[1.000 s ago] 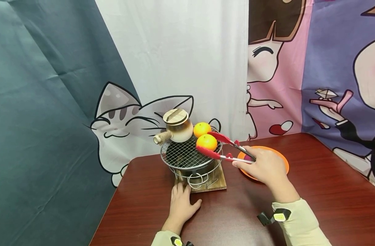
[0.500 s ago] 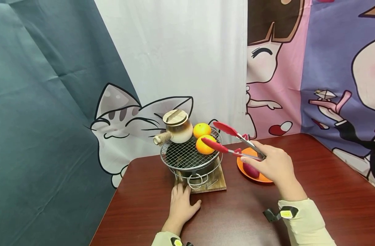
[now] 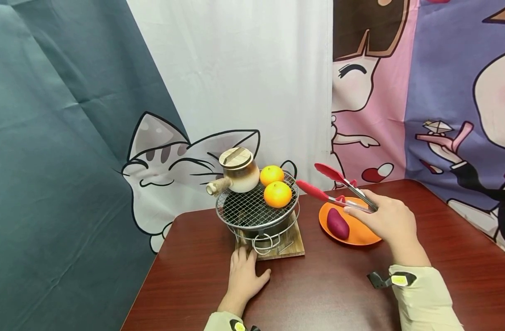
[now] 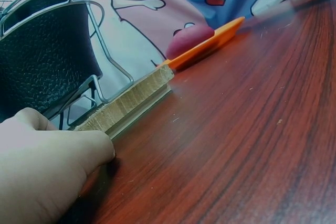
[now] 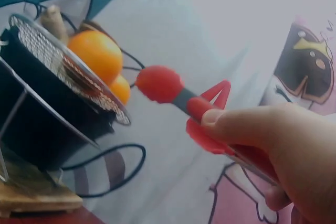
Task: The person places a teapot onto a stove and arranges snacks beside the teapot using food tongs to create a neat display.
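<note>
My right hand holds red-tipped tongs, their arms spread with nothing between them. The tongs hang in the air between the grill and an orange plate. Two oranges sit on the round wire grill mesh, beside a small lidded pot with a side handle. A purple sweet potato lies on the plate. My left hand rests on the table, fingertips at the near edge of the wooden board under the stove. In the left wrist view, the thumb lies by the board's edge.
A black stove body in a wire frame carries the mesh. The red-brown table reaches toward a printed cloth backdrop behind it.
The tongs have opened and let go of the front orange, which stays on the mesh. My right hand has moved right with the tongs, uncovering the sweet potato. The left hand stays put.
</note>
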`<state>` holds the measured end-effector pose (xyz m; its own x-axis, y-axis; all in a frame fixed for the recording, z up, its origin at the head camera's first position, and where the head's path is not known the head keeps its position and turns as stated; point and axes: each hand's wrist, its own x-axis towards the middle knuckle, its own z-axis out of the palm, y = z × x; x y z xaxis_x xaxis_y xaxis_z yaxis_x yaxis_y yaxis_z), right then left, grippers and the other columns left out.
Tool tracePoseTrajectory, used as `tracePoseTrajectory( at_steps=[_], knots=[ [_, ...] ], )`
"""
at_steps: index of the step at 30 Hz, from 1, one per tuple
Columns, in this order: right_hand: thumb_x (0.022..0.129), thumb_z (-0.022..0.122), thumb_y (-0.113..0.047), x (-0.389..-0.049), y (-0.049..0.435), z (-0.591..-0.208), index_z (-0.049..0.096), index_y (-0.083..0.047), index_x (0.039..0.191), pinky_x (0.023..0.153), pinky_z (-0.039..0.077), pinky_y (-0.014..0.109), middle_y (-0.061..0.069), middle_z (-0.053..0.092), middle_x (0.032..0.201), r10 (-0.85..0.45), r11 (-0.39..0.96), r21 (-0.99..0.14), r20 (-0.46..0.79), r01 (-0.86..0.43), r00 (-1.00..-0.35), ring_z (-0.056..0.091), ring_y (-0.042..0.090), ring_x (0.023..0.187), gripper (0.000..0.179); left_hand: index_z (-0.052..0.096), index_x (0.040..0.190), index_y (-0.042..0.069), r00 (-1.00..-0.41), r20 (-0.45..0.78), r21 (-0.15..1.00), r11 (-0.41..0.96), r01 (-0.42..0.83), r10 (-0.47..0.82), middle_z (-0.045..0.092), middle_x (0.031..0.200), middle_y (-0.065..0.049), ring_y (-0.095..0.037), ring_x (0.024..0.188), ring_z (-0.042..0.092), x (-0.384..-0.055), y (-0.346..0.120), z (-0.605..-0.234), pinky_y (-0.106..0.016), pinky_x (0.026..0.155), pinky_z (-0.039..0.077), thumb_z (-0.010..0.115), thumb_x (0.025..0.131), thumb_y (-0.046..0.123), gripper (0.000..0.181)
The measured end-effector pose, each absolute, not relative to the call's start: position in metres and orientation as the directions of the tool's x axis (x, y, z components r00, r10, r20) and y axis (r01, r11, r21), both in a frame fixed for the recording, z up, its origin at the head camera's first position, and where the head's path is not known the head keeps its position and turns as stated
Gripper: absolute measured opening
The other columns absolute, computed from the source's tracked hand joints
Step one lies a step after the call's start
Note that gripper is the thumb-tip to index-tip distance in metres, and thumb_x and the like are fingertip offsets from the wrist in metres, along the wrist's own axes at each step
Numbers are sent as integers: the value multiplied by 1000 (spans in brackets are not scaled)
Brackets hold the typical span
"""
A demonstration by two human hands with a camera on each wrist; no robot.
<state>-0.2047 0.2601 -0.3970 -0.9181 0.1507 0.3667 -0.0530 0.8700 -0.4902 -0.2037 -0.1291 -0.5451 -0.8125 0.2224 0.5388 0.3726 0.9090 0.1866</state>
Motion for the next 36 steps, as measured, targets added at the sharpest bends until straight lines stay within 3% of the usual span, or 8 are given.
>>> tracePoseTrajectory(
  at_steps=[16, 23, 36],
  knots=[
    [75, 54, -88, -224, 289, -430, 52, -14, 147, 63, 48, 51, 32, 61, 124, 107, 885, -465, 179, 11, -978, 57, 43, 95, 103, 62, 125, 13, -838, 500, 206, 910, 360, 218, 48, 128, -14, -38, 123, 41, -204, -130, -544, -54, 106, 34, 78, 73, 47, 64],
    [76, 54, -87, -228, 298, -441, 49, -5, 147, 70, 50, 59, 38, 55, 129, 80, 894, -447, 102, 26, -992, 56, 50, 101, 109, 64, 121, 13, -811, 541, 192, 907, 375, 221, 49, 124, -15, -37, 119, 42, -203, -129, -545, -54, 102, 36, 80, 70, 45, 63],
    [73, 55, -88, -226, 306, -444, 54, -6, 144, 73, 50, 64, 40, 52, 132, 38, 903, -428, 38, 18, -999, 55, 54, 110, 109, 63, 125, 13, -829, 515, 207, 906, 369, 220, 48, 127, -14, -37, 122, 41, -204, -130, -545, -53, 106, 34, 79, 72, 47, 65]
  ],
)
